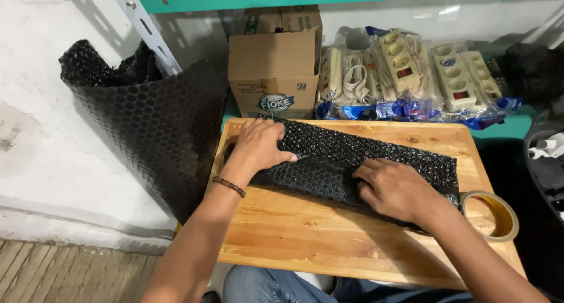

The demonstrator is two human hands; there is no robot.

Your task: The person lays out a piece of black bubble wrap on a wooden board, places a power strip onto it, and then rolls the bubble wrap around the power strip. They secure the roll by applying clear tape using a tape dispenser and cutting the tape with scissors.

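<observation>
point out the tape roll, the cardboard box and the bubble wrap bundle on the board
tape roll [512, 210], head view, right side of the ring
cardboard box [271, 65], head view, front face
bubble wrap bundle [341, 153], head view, top between the hands
</observation>
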